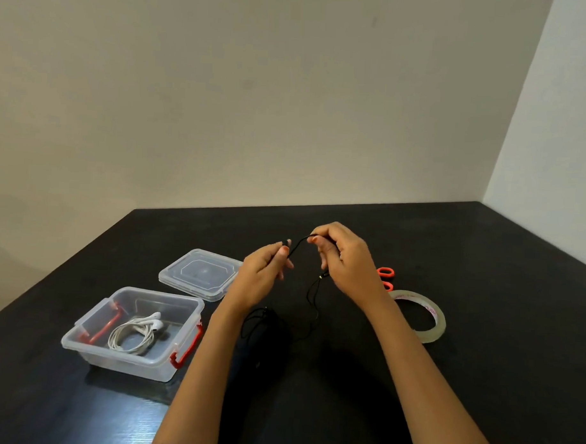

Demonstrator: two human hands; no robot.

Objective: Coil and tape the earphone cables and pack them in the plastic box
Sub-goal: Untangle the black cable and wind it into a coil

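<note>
Two bare forearms reach up from the bottom edge, with dark red sleeves just showing. They meet above the black table [483, 255], to the right of the plastic box [127, 365].

The left hand [261, 274] pinches one end of the black earphone cable [299, 244] between thumb and forefinger, its other fingers loosely curled. The right hand [346, 260] pinches the same cable a little further along, fingertips pressed together on it. A short length arches between the two hands. From under the right hand the rest of the cable hangs down and trails onto the table between the forearms, right of the box.

The clear box stands open, with red latches [185, 351] on its sides. Inside it lies a coiled set of white earphones [135, 332].

Its clear lid [200, 273] rests flat on the table, just behind the box and to its right.

Further right of the box, beyond the right wrist, lies a roll of clear tape [438, 321]. The orange handles of a pair of scissors [385, 272] show just behind the tape, partly hidden by the right hand.
</note>
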